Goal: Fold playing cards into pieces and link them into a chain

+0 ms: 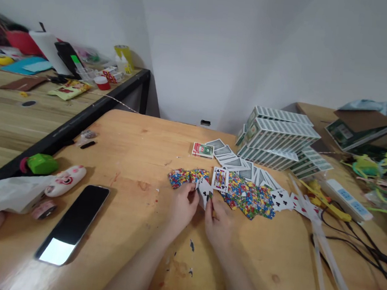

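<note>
Just above the table, my left hand (184, 205) and my right hand (219, 222) both pinch a white playing card (204, 190) with black club marks, tilted between them. A small dark spot shows by my right fingertips; I cannot make out what it is. Right behind the held card lies a face card (220, 179) with a club mark. It rests against a spread of multicoloured patterned cards (252, 197) that runs to the right. Smaller patterned pieces (178, 178) lie beyond my left hand. Farther back, grey-backed cards (225, 155) fan out beside a card box (203, 150).
Striped card boxes (280, 133) are stacked at the back right. A power strip (347, 200), black cables (351, 247) and clear plastic strips (322, 248) lie to the right. A phone (73, 224) and a green object (43, 164) are on the left.
</note>
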Available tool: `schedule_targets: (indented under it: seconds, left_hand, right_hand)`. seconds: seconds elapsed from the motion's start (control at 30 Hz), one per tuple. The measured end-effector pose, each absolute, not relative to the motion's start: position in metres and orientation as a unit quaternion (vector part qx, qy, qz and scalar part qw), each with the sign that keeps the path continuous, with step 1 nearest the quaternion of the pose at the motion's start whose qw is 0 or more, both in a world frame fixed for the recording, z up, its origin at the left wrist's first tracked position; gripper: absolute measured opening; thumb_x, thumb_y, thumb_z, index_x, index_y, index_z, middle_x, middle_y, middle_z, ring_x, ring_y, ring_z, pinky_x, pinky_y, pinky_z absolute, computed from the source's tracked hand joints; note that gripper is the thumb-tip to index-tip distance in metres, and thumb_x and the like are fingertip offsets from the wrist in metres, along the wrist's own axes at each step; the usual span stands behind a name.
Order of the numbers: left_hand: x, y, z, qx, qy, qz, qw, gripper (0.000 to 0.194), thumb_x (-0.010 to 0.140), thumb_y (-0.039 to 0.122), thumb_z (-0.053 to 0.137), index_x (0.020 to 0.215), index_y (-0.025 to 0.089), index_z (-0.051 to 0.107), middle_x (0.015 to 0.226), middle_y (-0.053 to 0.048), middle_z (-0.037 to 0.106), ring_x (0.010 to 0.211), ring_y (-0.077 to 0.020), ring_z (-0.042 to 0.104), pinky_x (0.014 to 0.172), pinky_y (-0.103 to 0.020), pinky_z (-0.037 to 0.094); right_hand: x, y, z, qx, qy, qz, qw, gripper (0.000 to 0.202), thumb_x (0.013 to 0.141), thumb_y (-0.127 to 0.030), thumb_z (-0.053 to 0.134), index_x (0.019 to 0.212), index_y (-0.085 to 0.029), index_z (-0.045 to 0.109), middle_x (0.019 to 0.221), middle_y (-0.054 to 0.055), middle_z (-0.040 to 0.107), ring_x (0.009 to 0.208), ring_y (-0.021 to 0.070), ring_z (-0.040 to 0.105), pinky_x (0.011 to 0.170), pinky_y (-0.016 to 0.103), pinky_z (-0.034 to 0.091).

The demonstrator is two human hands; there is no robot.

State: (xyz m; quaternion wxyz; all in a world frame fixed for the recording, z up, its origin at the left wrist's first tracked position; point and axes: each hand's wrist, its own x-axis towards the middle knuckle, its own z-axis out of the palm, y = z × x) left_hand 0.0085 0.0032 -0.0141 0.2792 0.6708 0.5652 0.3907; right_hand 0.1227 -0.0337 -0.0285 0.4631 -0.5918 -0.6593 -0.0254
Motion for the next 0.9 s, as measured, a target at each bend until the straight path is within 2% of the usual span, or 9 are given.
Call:
schedule_targets:
  seconds: [0.17, 0.27, 0.4, 0.5, 0.67, 0.8, 0.9]
  left_hand:
    - [0.015, -0.003, -0.011, 0.688, 0.586, 0.381, 0.196, 0.013, 0.08, 0.012, 0.044, 0.086, 0.016, 0.055, 0.083, -0.008, 0.06, 0.081, -0.019, 0.058, 0.071, -0.031, 0.046]
    - [0.018, -0.005, -0.01, 0.704, 0.582, 0.369, 0.176, 0.016, 0.079, 0.01, 0.043, 0.088, 0.017, 0.055, 0.083, -0.007, 0.059, 0.081, -0.0191, 0.057, 0.072, -0.031, 0.046]
    - [0.014, -0.001, -0.01, 0.71, 0.563, 0.361, 0.22, 0.017, 0.077, 0.011, 0.045, 0.091, 0.017, 0.054, 0.085, -0.006, 0.058, 0.08, -0.017, 0.056, 0.071, -0.028, 0.044]
    - [0.008, 0.006, -0.011, 0.707, 0.562, 0.344, 0.256, 0.013, 0.077, 0.013, 0.045, 0.084, 0.016, 0.055, 0.079, -0.004, 0.058, 0.074, -0.0149, 0.054, 0.066, -0.025, 0.042]
    - [-0.003, 0.013, -0.008, 0.714, 0.572, 0.269, 0.302, 0.013, 0.076, 0.015, 0.044, 0.067, 0.016, 0.054, 0.063, -0.001, 0.055, 0.057, -0.0114, 0.049, 0.053, -0.021, 0.031]
    - [-0.011, 0.015, -0.006, 0.713, 0.575, 0.242, 0.321, 0.015, 0.075, 0.019, 0.045, 0.063, 0.016, 0.054, 0.058, 0.001, 0.054, 0.051, -0.0099, 0.044, 0.05, -0.021, 0.026]
    - [-0.015, 0.017, -0.006, 0.722, 0.563, 0.226, 0.332, 0.018, 0.075, 0.021, 0.045, 0.06, 0.016, 0.054, 0.054, 0.002, 0.051, 0.048, -0.0091, 0.041, 0.048, -0.021, 0.023]
  right_hand:
    - [0.115, -0.038, -0.033, -0.577, -0.672, -0.058, 0.46, 0.02, 0.084, -0.014, 0.046, 0.096, -0.013, 0.062, 0.063, 0.008, 0.064, 0.052, 0.0162, 0.059, 0.05, 0.027, 0.045]
    - [0.118, -0.039, -0.032, -0.61, -0.639, -0.027, 0.469, 0.02, 0.085, -0.018, 0.045, 0.092, -0.014, 0.063, 0.062, 0.007, 0.064, 0.052, 0.0161, 0.059, 0.049, 0.026, 0.045]
    - [0.124, -0.032, -0.033, -0.661, -0.576, 0.058, 0.477, 0.029, 0.085, -0.029, 0.043, 0.092, -0.014, 0.066, 0.073, 0.009, 0.068, 0.063, 0.0182, 0.063, 0.057, 0.027, 0.048]
    - [0.124, -0.025, -0.035, -0.673, -0.545, 0.114, 0.487, 0.033, 0.084, -0.035, 0.043, 0.093, -0.014, 0.067, 0.081, 0.01, 0.07, 0.067, 0.0189, 0.064, 0.061, 0.027, 0.049]
    - [0.122, -0.019, -0.034, -0.659, -0.544, 0.163, 0.493, 0.034, 0.084, -0.035, 0.043, 0.095, -0.015, 0.067, 0.086, 0.009, 0.07, 0.069, 0.0183, 0.064, 0.061, 0.027, 0.05]
    - [0.12, -0.019, -0.032, -0.656, -0.543, 0.171, 0.495, 0.032, 0.083, -0.034, 0.044, 0.093, -0.016, 0.068, 0.082, 0.009, 0.07, 0.062, 0.0169, 0.063, 0.058, 0.026, 0.05]
    - [0.121, -0.018, -0.033, -0.653, -0.532, 0.176, 0.509, 0.031, 0.082, -0.034, 0.046, 0.092, -0.015, 0.068, 0.083, 0.009, 0.07, 0.066, 0.0178, 0.063, 0.06, 0.027, 0.05]
